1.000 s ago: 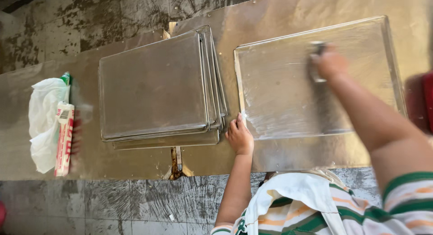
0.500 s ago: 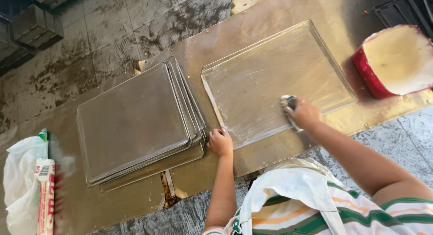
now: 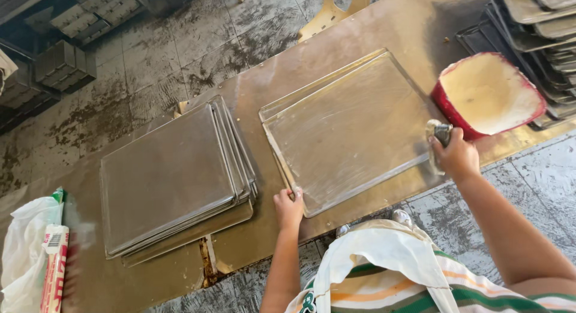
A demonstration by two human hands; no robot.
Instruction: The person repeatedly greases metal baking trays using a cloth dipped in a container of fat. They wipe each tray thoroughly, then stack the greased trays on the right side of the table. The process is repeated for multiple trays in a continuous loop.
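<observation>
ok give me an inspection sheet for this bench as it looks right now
surface: long metal-topped table, stained, worn along the near edge
job's things: shallow metal baking tray lying flat; red tub of pale grease, tilted, beside the tray
clutter: stack of metal trays on the left; white plastic bag and a red-and-white packet at the far left end
grippers: left hand grips the tray's near corner; right hand holds a small greasy brush or cloth at the tray's right edge
cables: nothing seen
surroundings: wet concrete floor; dark trays stacked at top right; moulds on the floor
</observation>
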